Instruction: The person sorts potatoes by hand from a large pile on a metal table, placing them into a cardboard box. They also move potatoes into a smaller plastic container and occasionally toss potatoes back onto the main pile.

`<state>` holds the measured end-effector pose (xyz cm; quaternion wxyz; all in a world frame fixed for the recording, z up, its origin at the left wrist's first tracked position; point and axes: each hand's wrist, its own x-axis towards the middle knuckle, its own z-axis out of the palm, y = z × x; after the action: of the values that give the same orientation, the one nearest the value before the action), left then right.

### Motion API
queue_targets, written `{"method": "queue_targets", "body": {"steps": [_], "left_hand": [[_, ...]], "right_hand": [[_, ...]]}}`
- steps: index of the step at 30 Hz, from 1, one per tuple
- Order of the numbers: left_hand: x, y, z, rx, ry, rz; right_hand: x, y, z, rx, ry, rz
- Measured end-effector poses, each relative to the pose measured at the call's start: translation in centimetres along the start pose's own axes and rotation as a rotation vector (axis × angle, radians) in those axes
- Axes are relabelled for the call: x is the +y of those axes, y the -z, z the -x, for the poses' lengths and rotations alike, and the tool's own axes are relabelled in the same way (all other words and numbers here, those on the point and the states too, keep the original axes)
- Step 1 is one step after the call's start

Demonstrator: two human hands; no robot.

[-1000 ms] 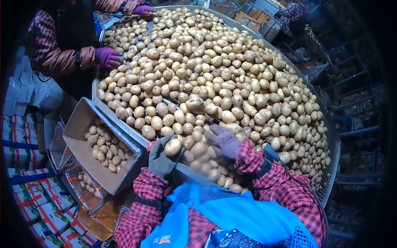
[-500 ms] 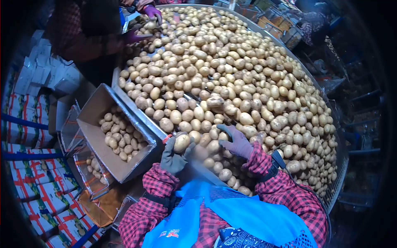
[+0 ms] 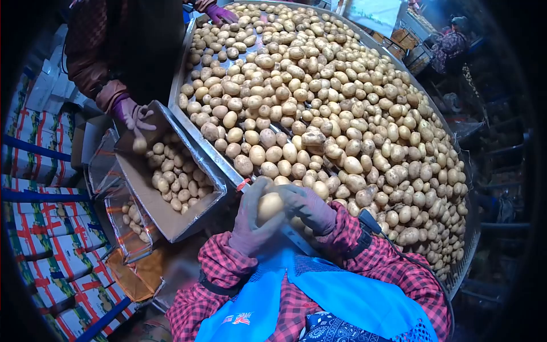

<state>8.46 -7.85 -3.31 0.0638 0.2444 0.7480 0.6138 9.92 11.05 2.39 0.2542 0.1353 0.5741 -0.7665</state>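
Note:
In front of my chest, my left hand (image 3: pixel 250 223), in a grey-purple glove, is wrapped around a large pale potato (image 3: pixel 269 207). From the other side, my right hand (image 3: pixel 313 210), gloved alike, presses its curled fingers to the same potato; whether anything else sits in its palm is hidden. Both hands are over the near edge of a metal sorting table (image 3: pixel 196 134) heaped with loose potatoes (image 3: pixel 342 114). Just left of my hands stands an open cardboard box (image 3: pixel 137 182) partly filled with potatoes.
Across the box, a co-worker's gloved hand (image 3: pixel 132 115) is above it with a potato (image 3: pixel 139 145) just below the fingers; their other hand (image 3: pixel 221 14) rests at the table's far side. A smaller bin (image 3: pixel 134 222) with potatoes and stacked printed cartons (image 3: pixel 45 239) stand left.
My right hand has left the heap and come to the potato in my left hand, which has moved nearer my body. The co-worker's hand has swung from the table to over the box.

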Motion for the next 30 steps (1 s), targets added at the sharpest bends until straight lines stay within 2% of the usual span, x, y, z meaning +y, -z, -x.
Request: {"method": "queue_targets", "body": {"steps": [2,4,5,12,14,16,17,18,20,22,23,24,26,27,28,29,30], "left_hand": [[0.2,0.1,0.3,0.039,0.044,0.089],[0.5,-0.1,0.3,0.138,0.007,0.389],[-0.3,-0.3,0.3,0.163,-0.093,0.334],[-0.7,-0.6,0.8,0.1,-0.032,0.471],[-0.9,-0.5,0.8,0.059,-0.076,0.358],[-0.6,-0.7,0.5,0.011,-0.073,0.322],[-0.3,-0.7,0.3,-0.01,-0.053,0.283],[-0.6,-1.2,0.4,0.061,0.03,0.319],[-0.2,-0.7,0.1,0.237,0.355,0.622],[-1.9,1.9,-0.8,0.311,0.312,0.284],[-1.7,3.6,-1.5,0.379,0.445,0.24],[-3.7,5.3,-1.8,0.464,0.411,0.083],[-7.0,7.6,-1.8,0.584,0.314,-0.207],[-8.2,8.2,-1.5,0.622,0.241,-0.34],[-7.7,7.7,-2.0,0.623,0.237,-0.343],[-7.3,6.9,-2.4,0.585,0.291,-0.106],[-6.8,5.9,-2.6,0.541,0.343,0.13]], "right_hand": [[-0.1,0.0,0.1,-0.085,-0.043,-0.098],[0.0,0.0,0.4,-0.196,-0.007,-0.288],[0.1,-0.1,0.4,-0.195,-0.007,-0.287],[1.2,-0.3,0.0,-0.171,0.12,-0.328],[1.5,-0.4,-0.1,-0.156,0.128,-0.327],[1.7,-1.1,-0.1,-0.095,0.038,-0.513],[1.9,-1.1,0.0,-0.018,-0.026,-0.437],[1.5,-0.8,0.7,-0.055,0.026,-0.301],[0.7,-2.0,1.1,-0.072,0.021,-0.177],[0.3,-1.6,1.7,-0.16,0.025,-0.078],[0.2,-1.4,1.8,-0.14,0.067,0.088],[0.9,-0.7,1.6,-0.118,0.102,0.208],[1.3,1.2,0.5,-0.014,0.063,0.636],[3.2,3.4,-1.1,-0.002,0.195,0.849],[2.8,4.5,-1.6,0.069,0.295,0.972],[2.4,5.7,-2.1,0.155,0.387,1.097],[0.7,6.4,-2.3,0.178,0.295,1.206]]}}
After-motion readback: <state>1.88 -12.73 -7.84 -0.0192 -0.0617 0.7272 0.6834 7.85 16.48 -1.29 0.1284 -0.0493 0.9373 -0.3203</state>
